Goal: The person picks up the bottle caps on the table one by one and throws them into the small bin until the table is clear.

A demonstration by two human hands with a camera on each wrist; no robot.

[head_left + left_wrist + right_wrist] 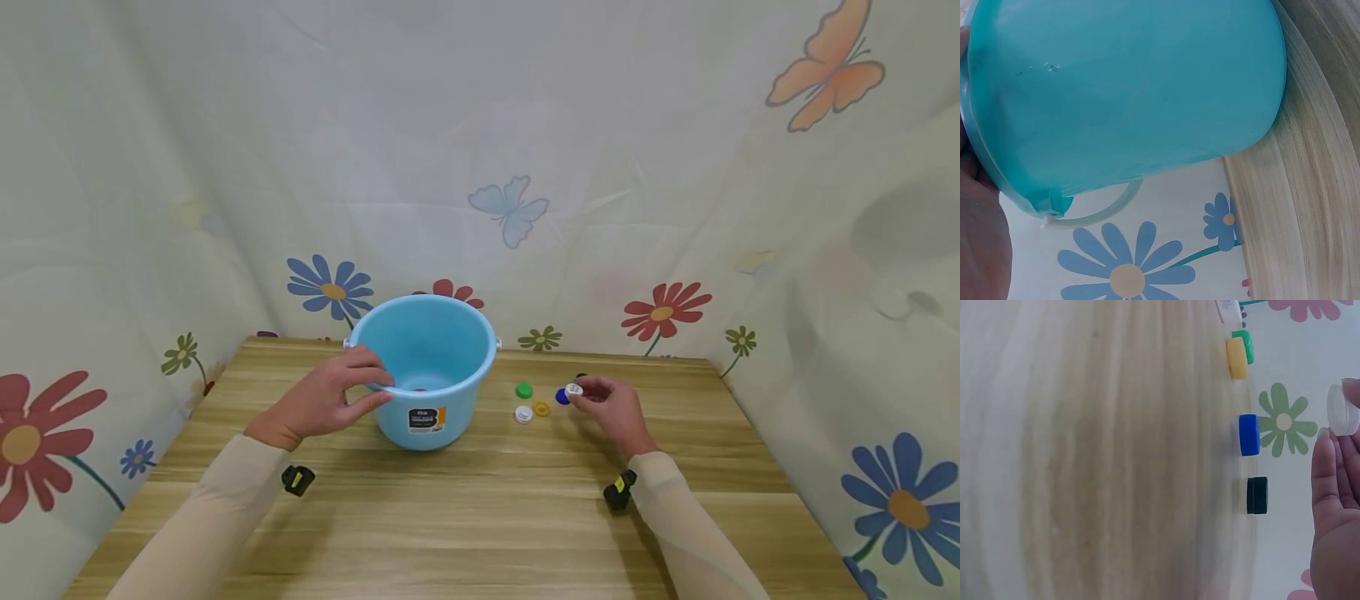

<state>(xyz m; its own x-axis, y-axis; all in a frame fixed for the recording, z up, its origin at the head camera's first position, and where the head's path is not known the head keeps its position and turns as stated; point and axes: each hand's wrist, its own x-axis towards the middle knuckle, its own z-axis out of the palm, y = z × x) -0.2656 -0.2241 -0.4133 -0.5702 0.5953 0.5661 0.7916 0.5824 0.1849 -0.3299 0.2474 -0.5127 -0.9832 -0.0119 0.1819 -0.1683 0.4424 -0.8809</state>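
A light blue bucket [427,423] stands upright on the table, and my left hand [330,393] grips the near left part of its rim. In the left wrist view the bucket's wall [1135,87] fills most of the picture. My right hand [617,414] pinches a white bottle cap [573,389] above the table; the right wrist view shows this cap [1339,411] between thumb and fingers. Close by lie a blue cap [562,397], a yellow cap [542,408], a green cap [524,390], another white cap [523,414] and a dark cap [1257,495]. Something red [420,390] shows inside the bucket.
The wooden table [450,525] meets a flower-printed curtain [405,167] at its back and sides. A white bucket handle [1097,212] hangs by the bucket's side. Small black devices with yellow marks [298,480] sit at both wrists.
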